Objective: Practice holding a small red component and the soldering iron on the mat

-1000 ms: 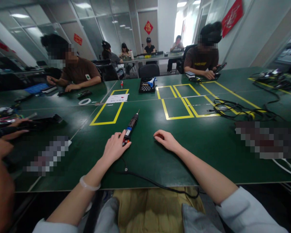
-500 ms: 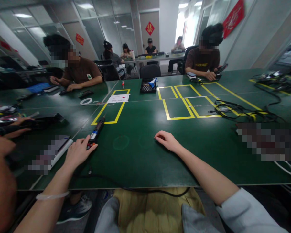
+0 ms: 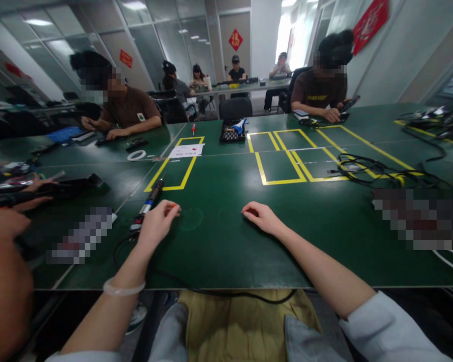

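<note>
electric screwdriver (image 3: pixel 147 205) lay just left of nearer left hand (image 3: pixel 159 220), long axis pointing away; fingertips pinched small orange item (image 3: pixel 174 206)

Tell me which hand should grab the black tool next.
Probably the left hand: it's beside the black tool, though something orange shows at its fingers. The right hand is farther away.

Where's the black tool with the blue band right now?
In the head view, the black tool lies left of centre on the green table, just left of the left hand's fingers, its tip at the leftmost yellow tape outline.
</note>
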Motion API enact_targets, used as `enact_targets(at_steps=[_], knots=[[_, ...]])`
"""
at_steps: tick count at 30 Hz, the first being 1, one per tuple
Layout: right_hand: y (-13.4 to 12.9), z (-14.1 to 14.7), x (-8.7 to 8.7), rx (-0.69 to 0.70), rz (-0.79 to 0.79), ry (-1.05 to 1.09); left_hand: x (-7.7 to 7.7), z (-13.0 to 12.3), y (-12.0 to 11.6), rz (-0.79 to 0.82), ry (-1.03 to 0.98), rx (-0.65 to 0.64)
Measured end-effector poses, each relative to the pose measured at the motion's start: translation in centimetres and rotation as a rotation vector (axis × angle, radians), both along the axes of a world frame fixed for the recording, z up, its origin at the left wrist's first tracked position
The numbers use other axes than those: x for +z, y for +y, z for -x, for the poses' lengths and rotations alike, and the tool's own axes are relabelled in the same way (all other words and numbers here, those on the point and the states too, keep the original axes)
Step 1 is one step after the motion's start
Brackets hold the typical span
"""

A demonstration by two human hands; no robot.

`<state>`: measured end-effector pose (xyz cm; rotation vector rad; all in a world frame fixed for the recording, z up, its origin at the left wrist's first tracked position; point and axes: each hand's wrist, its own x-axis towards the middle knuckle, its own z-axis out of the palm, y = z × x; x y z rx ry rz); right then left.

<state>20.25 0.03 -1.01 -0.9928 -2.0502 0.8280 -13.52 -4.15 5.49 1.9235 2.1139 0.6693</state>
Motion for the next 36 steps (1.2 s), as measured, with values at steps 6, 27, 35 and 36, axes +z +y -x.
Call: enact_targets(at_steps=[6,27,35,36], knots=[[-0.2,0.2,0.2,0.067,0.137,0.139,-1.3,-11.1,3.2,0.265,-0.538,-0.487],[0.1,0.5,0.1,0.037,0.108,0.167,-5.1,-14.1,4.5,0.401,-0.941,-0.482],[0.4,0.5,-0.3,0.023,0.18,0.189,-4.7,-14.3,4.1,0.341,-0.939,-0.535],[0.4,0.5,-0.4,0.025,0.17,0.181,-4.7,-14.3,4.1,0.328,-0.923,-0.537]])
